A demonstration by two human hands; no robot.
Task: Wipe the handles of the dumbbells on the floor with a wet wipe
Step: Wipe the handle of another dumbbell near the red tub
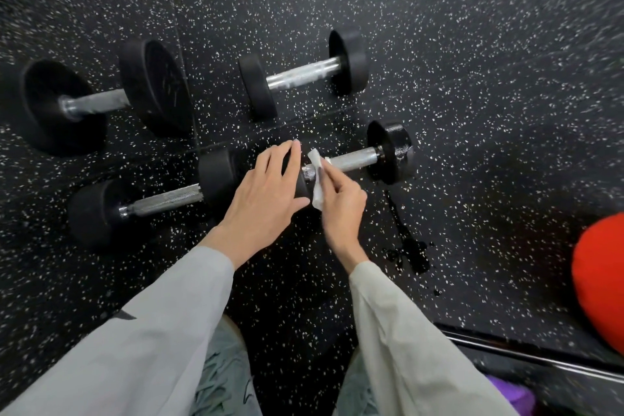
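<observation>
Presently the right hand (341, 203) pinches the wet wipe (316, 179) on the near-right dumbbell's handle (351, 160) — the left hand (266, 184), fingers straight, steadies its weight; three others seemingly remain.

Dim, even overhead lighting; wide-angle view blurring at the edges.
The centre is staying sharp, while the speckled floor (472, 44) is smearing into streaks toward the corners. Lines are bowing outward at the margins. Soft glare is showing on the metal dumbbell handles (304, 73). The red object (599, 280) at right is appearing out of focus.
</observation>
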